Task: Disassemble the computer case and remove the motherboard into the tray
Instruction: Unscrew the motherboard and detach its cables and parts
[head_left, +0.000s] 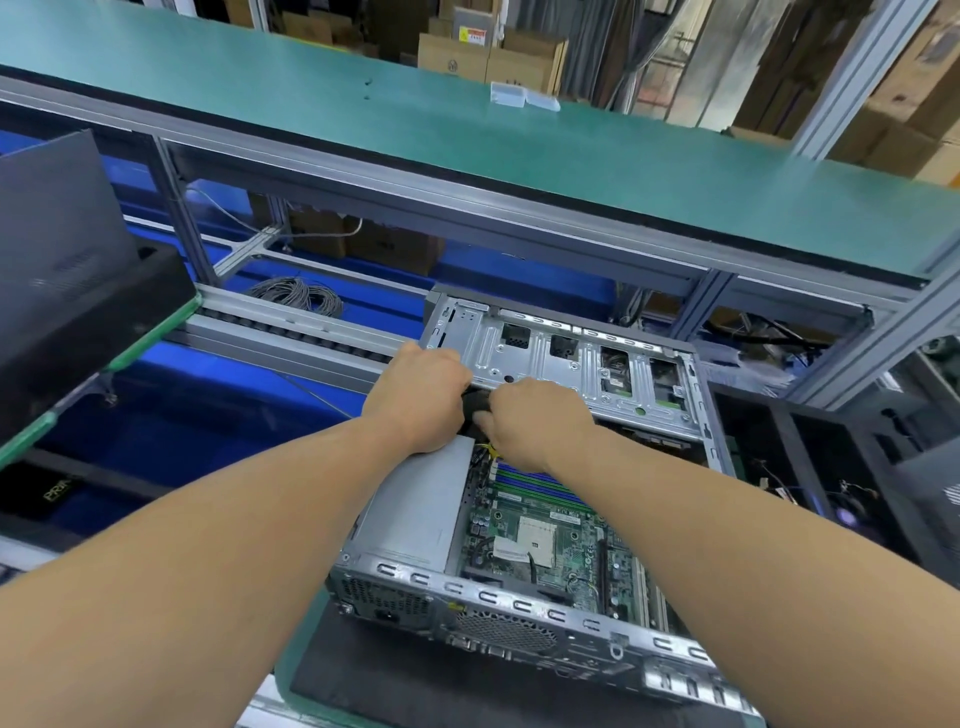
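While the computer case (524, 587) lies open on a dark mat (395, 686) on the tabletop (306, 670), both of the person's arms reach in over it toward its far end. The left hand (421, 395) and the right hand (535, 415) meet at a black bundle of cables (477, 402) just below the raised metal drive cage (566, 364); the fingers of each hand are curled down round that bundle, so each grip is grasping it, though the fingertips are hidden behind the knuckles. The motherboard (540, 540) sits inside the case, green, with coloured memory slots (535, 486) near the right wrist. A grey power supply box (415, 509) fills the left side of the case, under the left forearm. Off to the left a dark tray (88, 317) with a green rim rests on a roller line (291, 332), well apart from the case. A green shelf (467, 135) runs overhead, with cardboard boxes (488, 57) stacked behind it.
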